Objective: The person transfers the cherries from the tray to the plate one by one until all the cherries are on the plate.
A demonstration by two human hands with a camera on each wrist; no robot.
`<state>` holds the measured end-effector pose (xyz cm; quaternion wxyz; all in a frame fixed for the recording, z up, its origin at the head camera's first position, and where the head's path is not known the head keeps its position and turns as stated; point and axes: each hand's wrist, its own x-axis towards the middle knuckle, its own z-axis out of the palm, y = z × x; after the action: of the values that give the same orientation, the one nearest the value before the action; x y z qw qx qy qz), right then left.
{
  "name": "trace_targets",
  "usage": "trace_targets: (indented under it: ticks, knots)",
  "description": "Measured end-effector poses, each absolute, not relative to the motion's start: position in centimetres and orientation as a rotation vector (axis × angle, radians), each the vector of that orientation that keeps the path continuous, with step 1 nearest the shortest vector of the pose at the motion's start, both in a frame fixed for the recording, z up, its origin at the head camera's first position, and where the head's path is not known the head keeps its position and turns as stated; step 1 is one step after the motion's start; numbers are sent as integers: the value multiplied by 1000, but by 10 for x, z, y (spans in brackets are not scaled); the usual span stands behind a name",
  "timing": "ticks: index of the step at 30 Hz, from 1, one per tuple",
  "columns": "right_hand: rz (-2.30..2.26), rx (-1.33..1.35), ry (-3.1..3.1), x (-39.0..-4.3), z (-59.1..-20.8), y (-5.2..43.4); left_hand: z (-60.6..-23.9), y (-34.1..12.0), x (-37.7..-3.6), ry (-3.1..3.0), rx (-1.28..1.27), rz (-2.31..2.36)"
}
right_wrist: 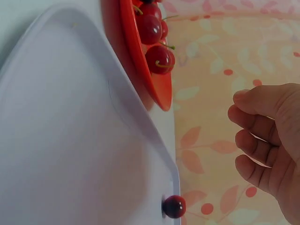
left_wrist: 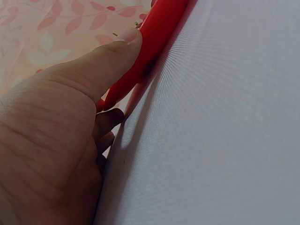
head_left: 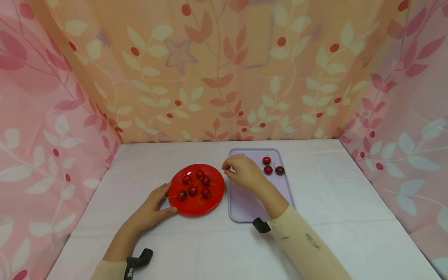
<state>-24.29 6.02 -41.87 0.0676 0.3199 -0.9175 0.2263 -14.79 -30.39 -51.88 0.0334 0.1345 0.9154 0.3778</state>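
- The step in hand looks like moving cherries one at a time between the red plate (head_left: pixel 215 194) and the lilac tray (head_left: pixel 245 206); the right hand (head_left: pixel 245 172) sits between the two, so it seems to be mid-transfer.
- The left hand (head_left: pixel 154 208) grips the plate's near-left rim, thumb (left_wrist: pixel 119 51) pressed on the edge, fingers tucked beneath it on the bench (head_left: pixel 332 217), steadying it.
- The right hand hovers above the tray's far-left corner, just beside the plate's right edge. Its fingers (right_wrist: pixel 255 124) are loosely curled; the wrist view shows nothing between them, so it appears to hold nothing.
- Six cherries (head_left: pixel 193 190) lie on the plate, just left of the right hand; three more cherries (head_left: pixel 268 169) lie on the tray, just right of it.
- Judgement: the next move calls for reaching left over the plate's rim and pinching a single cherry by stem or body, gently enough not to bruise it or roll its neighbours, while the left hand keeps the plate from sliding.
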Motion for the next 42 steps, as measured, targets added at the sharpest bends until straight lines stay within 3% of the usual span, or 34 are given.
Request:
trace_targets:
  ticks: [23,42]
  knots:
    - [646,766,-2830,-282,-436,150,-521,-304,-149,2807,399,1167]
    - [558,665,-2932,-302,-461,167,-522,-305,-149,2815,398,1162]
